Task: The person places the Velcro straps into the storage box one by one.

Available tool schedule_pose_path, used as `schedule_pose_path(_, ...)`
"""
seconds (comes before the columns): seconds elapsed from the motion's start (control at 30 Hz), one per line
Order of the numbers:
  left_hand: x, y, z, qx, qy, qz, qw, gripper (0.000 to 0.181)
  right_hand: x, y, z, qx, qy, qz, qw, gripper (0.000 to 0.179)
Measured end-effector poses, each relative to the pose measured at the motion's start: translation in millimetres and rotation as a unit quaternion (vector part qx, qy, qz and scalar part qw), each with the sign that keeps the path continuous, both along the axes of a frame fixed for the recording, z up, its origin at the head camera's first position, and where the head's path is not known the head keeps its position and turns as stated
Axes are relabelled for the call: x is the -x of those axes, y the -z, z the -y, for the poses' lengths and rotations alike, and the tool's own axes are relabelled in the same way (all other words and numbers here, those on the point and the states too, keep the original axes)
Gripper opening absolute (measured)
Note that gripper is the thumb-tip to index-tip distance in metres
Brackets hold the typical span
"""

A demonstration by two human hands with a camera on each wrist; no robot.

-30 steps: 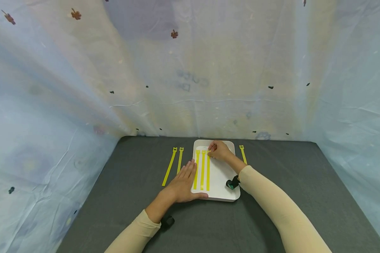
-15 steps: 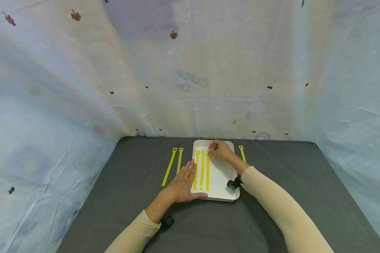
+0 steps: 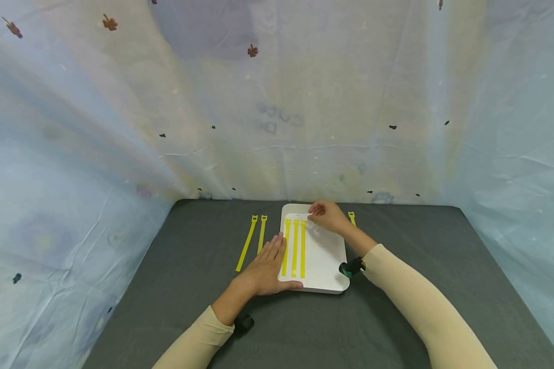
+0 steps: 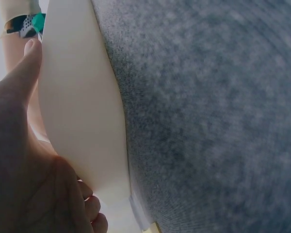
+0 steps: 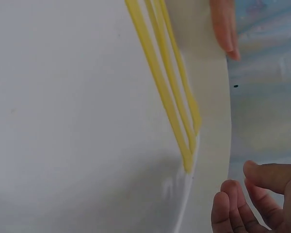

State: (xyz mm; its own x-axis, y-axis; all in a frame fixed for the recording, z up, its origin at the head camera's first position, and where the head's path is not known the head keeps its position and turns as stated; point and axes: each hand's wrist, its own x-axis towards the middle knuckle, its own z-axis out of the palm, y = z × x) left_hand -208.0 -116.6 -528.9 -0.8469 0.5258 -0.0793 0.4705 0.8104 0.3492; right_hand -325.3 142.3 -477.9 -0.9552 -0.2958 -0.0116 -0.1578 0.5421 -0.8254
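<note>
A white tray (image 3: pixel 323 264) carries three yellow cable straps (image 3: pixel 295 251) with slotted heads, lying side by side along its left part. My left hand (image 3: pixel 269 266) rests flat at the tray's left edge, fingers straight and thumb along the front edge; in the left wrist view the thumb lies near the tray's side wall (image 4: pixel 82 107). Over the tray's far right part is my right hand (image 3: pixel 330 219), just right of the rightmost strap's head. In the right wrist view its thumb and loosely bent fingers (image 5: pixel 220 208) stand apart with nothing between them.
Two more yellow straps (image 3: pixel 246 245) (image 3: pixel 262 233) lie on the dark grey cloth-covered table (image 3: pixel 203 246) left of the tray. Another strap (image 3: pixel 352 217) lies to its right, partly hidden by the right arm. A patterned curtain (image 3: pixel 304 102) hangs behind the table.
My right hand has let go of the rightmost strap's head and drawn off to the right. That strap stays in the tray. The left hand has not moved.
</note>
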Motion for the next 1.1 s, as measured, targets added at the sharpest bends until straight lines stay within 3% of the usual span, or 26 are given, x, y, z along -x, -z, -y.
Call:
schedule_pose_path(0.1,-3.2,-8.6,-0.6,-0.013,0.001,0.012,0.9998,0.14,-4.0,-5.5,-6,0.02,-0.006,-0.001,0.9998,0.025)
schedule_pose_path(0.2,-2.4,-7.0,-0.4,-0.024,0.004,0.008,0.9997,0.138,-6.3,-8.7,-13,0.03,-0.003,-0.001,0.9995,0.025)
schedule_pose_path(0.33,-1.6,-3.4,-0.7,-0.013,0.004,-0.003,0.9999,0.139,-7.7,-10.8,-23,0.031,0.009,-0.006,0.9994,0.023)
schedule_pose_path(0.73,-6.5,-21.1,-4.3,0.009,-0.002,0.017,0.9998,0.134,-9.4,-13.6,-54,0.027,0.028,-0.013,0.9991,0.028)
schedule_pose_path(1.0,-0.5,-3.0,-1.7,-0.013,0.005,-0.006,0.9999,0.139,-9.3,-13.9,-77,0.016,0.055,-0.026,0.998,0.029)
schedule_pose_path(1.1,-2.6,-10.8,-2.4,-0.011,0.008,-0.001,0.9999,0.136,-8.3,-13.0,-85,0.008,0.065,-0.035,0.9973,0.028)
